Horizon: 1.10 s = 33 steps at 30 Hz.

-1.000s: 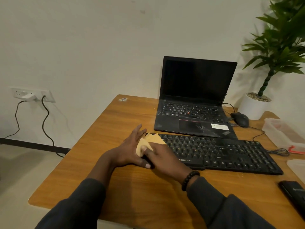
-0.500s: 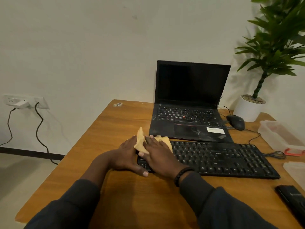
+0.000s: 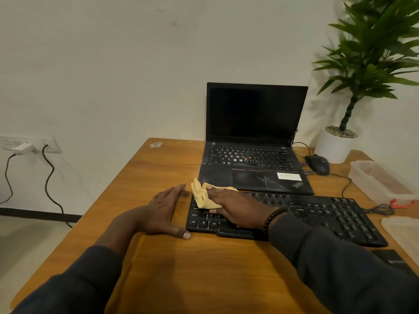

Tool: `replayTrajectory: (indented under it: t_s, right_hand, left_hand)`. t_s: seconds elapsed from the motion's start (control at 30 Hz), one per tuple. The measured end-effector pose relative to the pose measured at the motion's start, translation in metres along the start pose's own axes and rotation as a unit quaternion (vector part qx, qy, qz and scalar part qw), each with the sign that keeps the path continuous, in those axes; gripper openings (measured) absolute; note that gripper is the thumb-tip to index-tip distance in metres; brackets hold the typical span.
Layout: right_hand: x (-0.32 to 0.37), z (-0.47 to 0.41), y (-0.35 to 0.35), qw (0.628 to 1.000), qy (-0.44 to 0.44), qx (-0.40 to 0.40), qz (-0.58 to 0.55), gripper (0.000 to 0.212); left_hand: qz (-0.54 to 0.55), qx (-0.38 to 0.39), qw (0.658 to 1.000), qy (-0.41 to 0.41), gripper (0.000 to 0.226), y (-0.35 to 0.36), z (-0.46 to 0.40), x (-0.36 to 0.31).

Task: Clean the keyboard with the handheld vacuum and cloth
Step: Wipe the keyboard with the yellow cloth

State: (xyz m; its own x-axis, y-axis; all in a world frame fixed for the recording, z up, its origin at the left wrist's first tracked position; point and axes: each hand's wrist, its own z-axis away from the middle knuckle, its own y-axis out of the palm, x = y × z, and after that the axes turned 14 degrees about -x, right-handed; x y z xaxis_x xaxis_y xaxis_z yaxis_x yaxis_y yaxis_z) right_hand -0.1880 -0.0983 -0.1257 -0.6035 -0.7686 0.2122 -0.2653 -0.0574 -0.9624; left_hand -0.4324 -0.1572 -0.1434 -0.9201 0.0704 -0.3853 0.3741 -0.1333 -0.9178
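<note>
**At the keyboard's left end: a wipe that could slip**

On the desk (image 3: 204, 279), just in front of the laptop (image 3: 256, 141), the keyboard (image 3: 317, 218) lies flat, and the cloth (image 3: 200, 196) sits bunched on its far-left corner. The right hand (image 3: 235, 209) lies over the left keys with its fingers laid out nearly straight, pressing the cloth down rather than clutching it — whether the thumb tucks round a fold I cannot tell. The left hand (image 3: 162, 211) rests flat on the desk just left of the keyboard, fingers straight and together, thumb against the keyboard's front-left corner; it holds nothing and looks to be bracing the board.

My judgement of the risks: the cloth is loosely crumpled, so a sideways stroke may drag only part of it and leave keys untouched, or a fold may snag a keycap. Should the bracing hand lift, a firm push away from the laptop's side could skate the keyboard toward the mouse (image 3: 317, 164) and its cable. Pressing hard may also work grit down between the keys. No vacuum is recognisable anywhere near the keyboard.
</note>
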Motion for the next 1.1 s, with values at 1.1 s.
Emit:
replayTrajectory:
  t_s: [1.1]
  right_hand:
    - [-0.105, 0.085, -0.039, 0.999, -0.005, -0.028, -0.021, 0.060]
  left_hand:
    - [-0.015, 0.022, 0.999, -0.038, 0.155, 0.000, -0.018, -0.029]
